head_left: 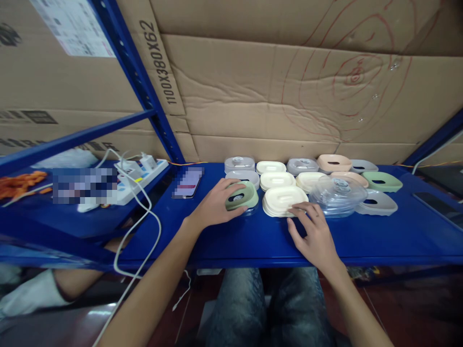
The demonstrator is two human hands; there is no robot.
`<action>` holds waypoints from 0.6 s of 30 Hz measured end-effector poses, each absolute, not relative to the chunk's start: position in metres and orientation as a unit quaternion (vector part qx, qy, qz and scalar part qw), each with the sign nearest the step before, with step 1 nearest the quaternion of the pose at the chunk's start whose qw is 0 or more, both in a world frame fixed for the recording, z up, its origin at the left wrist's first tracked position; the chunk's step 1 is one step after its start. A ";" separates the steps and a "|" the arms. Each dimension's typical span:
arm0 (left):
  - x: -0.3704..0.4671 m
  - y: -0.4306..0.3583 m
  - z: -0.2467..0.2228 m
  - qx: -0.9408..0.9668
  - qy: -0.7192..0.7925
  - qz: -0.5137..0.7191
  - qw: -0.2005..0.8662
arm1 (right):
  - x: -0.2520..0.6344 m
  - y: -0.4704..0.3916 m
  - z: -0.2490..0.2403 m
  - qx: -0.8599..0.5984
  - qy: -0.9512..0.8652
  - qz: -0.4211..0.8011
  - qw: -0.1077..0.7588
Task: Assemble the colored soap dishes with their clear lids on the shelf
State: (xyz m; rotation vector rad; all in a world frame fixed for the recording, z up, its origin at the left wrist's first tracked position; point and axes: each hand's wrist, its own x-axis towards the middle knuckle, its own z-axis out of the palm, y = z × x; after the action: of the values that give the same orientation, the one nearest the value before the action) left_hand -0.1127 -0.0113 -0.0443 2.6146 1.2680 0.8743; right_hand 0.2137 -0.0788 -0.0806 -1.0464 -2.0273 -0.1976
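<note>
My left hand (216,205) is closed around a green oval dish (249,192) with a dark slot in its middle, fingers over the far side and thumb along the near side. Clear plastic shows just beneath that dish. With fingers apart, my right hand (311,231) rests its fingertips at the front right edge of a stack of cream oval pieces (284,198). Its thumb is clear of the stack. Beside that hand stands a pile of clear plastic lids (338,195).
Behind are more cream stacks (278,181), grey dishes (378,203), peach dishes (333,162) and another green dish (383,181). A phone (188,183) lies left, past it a power strip (144,179) with white cables (159,226). Another person's forearm (77,282) shows at lower left.
</note>
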 end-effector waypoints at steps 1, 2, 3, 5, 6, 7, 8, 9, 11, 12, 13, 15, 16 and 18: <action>-0.113 -0.011 -0.044 0.860 0.415 0.293 0.048 | 0.214 -0.079 -0.080 -0.415 -0.806 -0.079 0.414; -0.113 -0.012 -0.042 0.858 0.413 0.303 0.039 | 0.213 -0.079 -0.078 -0.413 -0.805 -0.080 0.419; -0.113 -0.013 -0.041 0.855 0.410 0.317 0.026 | 0.213 -0.080 -0.077 -0.409 -0.801 -0.082 0.429; -0.109 -0.018 -0.035 0.845 0.402 0.353 -0.012 | 0.212 -0.082 -0.073 -0.397 -0.789 -0.084 0.461; -0.105 -0.022 -0.032 0.839 0.395 0.372 -0.034 | 0.211 -0.085 -0.072 -0.394 -0.779 -0.080 0.482; -0.100 -0.028 -0.029 0.835 0.385 0.388 -0.056 | 0.209 -0.088 -0.071 -0.394 -0.766 -0.067 0.503; -0.092 -0.035 -0.025 0.832 0.372 0.405 -0.078 | 0.207 -0.093 -0.070 -0.398 -0.754 -0.039 0.521; -0.083 -0.043 -0.022 0.831 0.359 0.416 -0.092 | 0.205 -0.098 -0.070 -0.403 -0.742 0.004 0.535; -0.060 -0.060 -0.017 0.840 0.327 0.423 -0.096 | 0.197 -0.112 -0.070 -0.405 -0.722 0.112 0.549; -0.047 -0.068 -0.015 0.851 0.310 0.415 -0.092 | 0.193 -0.119 -0.070 -0.402 -0.709 0.159 0.557; -0.034 -0.075 -0.014 0.862 0.287 0.407 -0.090 | 0.190 -0.127 -0.070 -0.402 -0.691 0.191 0.570; -0.008 -0.084 -0.011 0.879 0.238 0.403 -0.095 | 0.188 -0.141 -0.069 -0.423 -0.639 0.206 0.609; 0.004 -0.086 -0.010 0.884 0.225 0.399 -0.098 | 0.191 -0.147 -0.068 -0.441 -0.610 0.197 0.628; 0.024 -0.087 -0.006 0.898 0.195 0.383 -0.092 | 0.210 -0.151 -0.064 -0.483 -0.568 0.156 0.648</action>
State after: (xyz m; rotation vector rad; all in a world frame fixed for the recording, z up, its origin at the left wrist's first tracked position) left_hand 0.0238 -0.0868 -0.0058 3.0012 0.6498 1.2788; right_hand 0.2100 -0.1513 -0.0641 -1.0992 -1.2919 0.3547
